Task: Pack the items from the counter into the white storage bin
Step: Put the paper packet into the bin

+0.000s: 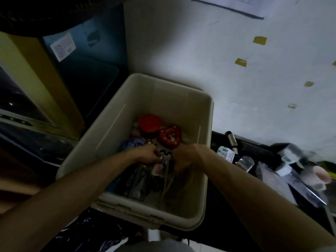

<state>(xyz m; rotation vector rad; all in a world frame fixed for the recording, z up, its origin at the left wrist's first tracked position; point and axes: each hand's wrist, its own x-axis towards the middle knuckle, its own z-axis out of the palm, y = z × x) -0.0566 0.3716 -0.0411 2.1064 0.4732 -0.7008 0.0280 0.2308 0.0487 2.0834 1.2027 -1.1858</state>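
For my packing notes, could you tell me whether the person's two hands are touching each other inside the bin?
Apart: the head view shows a white-labelled item filling the gap between the left hand and right hand.

White wall (181,42), yellow tape (260,40), blue box (87,59)

The left hand (148,154) and the right hand (187,157) cover most of a small white thing (165,155) with black marks in the white storage bin (209,124), so what it is and how the fingers hold it cannot be told. The dark things (140,180) at the near end of the bin are too smeared to name. The bottles (243,160) on the right are blurry, the paper (229,4) far up is cut off by the top edge, and the sticker (62,46) on the left is too small to read.
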